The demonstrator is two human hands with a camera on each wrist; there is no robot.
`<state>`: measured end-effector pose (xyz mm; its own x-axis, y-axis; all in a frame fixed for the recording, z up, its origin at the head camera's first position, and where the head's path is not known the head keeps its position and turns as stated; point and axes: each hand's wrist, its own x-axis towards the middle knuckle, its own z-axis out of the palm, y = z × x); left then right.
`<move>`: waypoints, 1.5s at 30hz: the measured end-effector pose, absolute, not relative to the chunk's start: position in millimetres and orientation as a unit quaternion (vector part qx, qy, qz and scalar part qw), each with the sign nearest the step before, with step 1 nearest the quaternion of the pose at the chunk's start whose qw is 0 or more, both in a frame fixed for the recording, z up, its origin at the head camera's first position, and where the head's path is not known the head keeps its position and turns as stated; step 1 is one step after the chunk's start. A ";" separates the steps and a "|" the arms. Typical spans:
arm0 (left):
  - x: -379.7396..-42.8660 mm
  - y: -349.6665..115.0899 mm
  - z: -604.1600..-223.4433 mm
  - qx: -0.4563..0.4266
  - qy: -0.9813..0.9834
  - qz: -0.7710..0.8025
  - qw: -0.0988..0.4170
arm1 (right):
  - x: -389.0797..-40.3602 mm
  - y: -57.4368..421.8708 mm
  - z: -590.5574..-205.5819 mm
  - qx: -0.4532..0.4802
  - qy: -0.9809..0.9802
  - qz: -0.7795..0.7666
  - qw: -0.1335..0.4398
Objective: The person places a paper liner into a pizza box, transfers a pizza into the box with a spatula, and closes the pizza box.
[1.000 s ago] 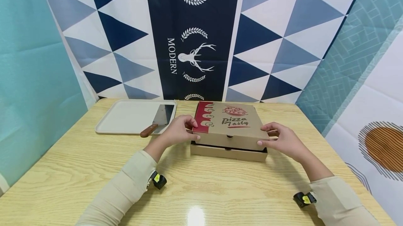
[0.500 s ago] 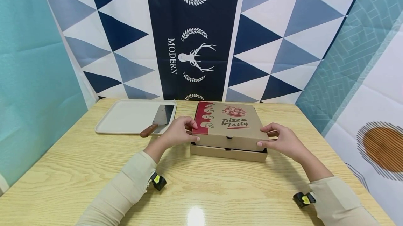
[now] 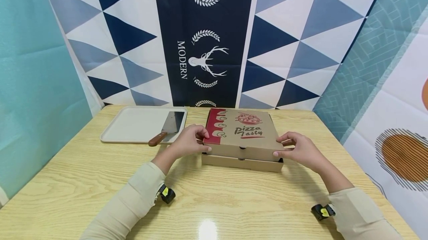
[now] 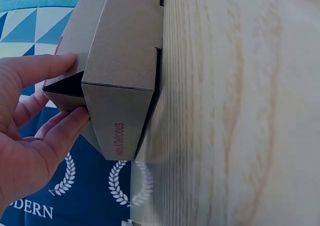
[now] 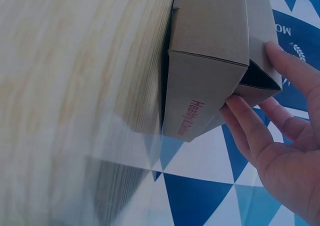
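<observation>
A brown cardboard pizza box (image 3: 242, 164) sits on the table with its front toward me. Its lid (image 3: 254, 121), printed with a red strip and "Pizza Tasty", lies over the base, with a thin dark gap along the front. My left hand (image 3: 188, 141) pinches the lid's front left corner. At the front right corner my right hand (image 3: 298, 149) pinches the lid too. Both wrist views show a thumb on the lid's front flap and fingers by its side flap. The base's side walls (image 4: 122, 118) carry red lettering. The inside of the box is hidden.
Left of the box lies a white rectangular tray (image 3: 133, 123). A pizza server (image 3: 174, 122) with a brown wooden handle rests across its right edge. The wooden table (image 3: 214, 199) ends at a patterned cloth backdrop (image 3: 207, 58).
The lid has come down slightly at the front, narrowing the dark gap above the base. Both hands have sunk a little with it, keeping their hold.
</observation>
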<state>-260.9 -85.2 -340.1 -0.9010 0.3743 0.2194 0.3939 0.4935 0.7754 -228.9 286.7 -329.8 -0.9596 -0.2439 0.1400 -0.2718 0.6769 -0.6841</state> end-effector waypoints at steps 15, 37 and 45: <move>-257.3 -89.7 -339.5 -0.216 -0.884 -0.415 0.016 | -230.4 290.2 -329.6 0.154 -0.921 0.356 0.026; -262.0 -72.4 -316.5 -0.320 -0.907 -0.267 0.056 | -233.5 274.5 -317.0 0.296 -0.916 0.261 0.080; -260.3 -70.6 -321.3 -0.319 -0.910 -0.259 0.052 | -234.6 272.2 -318.6 0.299 -0.919 0.248 0.076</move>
<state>-260.3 -70.6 -321.3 -0.7913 0.5535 0.2599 0.6074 0.6628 0.4379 -234.6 272.2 -318.6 -0.8100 -0.5112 0.2874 -0.5864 0.6990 -0.4093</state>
